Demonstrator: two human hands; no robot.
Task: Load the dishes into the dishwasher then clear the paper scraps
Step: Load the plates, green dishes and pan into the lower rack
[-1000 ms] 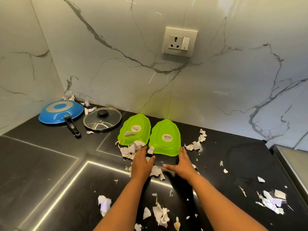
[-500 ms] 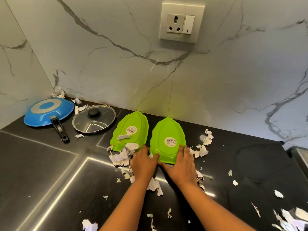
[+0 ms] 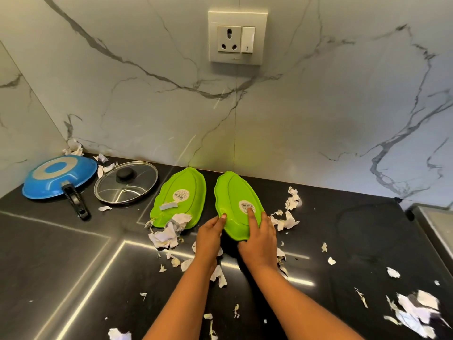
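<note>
Socket plate (image 3: 237,36): cream, with a white switch.
Marble backsplash (image 3: 122,106) around the socket plate: white, grey veins in long diagonal streaks.
Countertop (image 3: 49,266) below the socket plate: black, faintly mottled, thin pale lines forming rectangles.
Directly below the socket plate: right lime-green plate (image 3: 235,192). Slightly left of that line: left lime-green plate (image 3: 190,204). Each has a round white sticker with dark print.
Far down-left of the socket plate: frying pan (image 3: 58,176), blue, with a grey ring around a blue centre and a black handle.
Down-left of the socket plate, nearer: glass lid (image 3: 126,184), clear, silver rim, black knob.
Paper scraps (image 3: 289,220) scattered below the socket plate: white, some grey-printed, a few yellowish.
</note>
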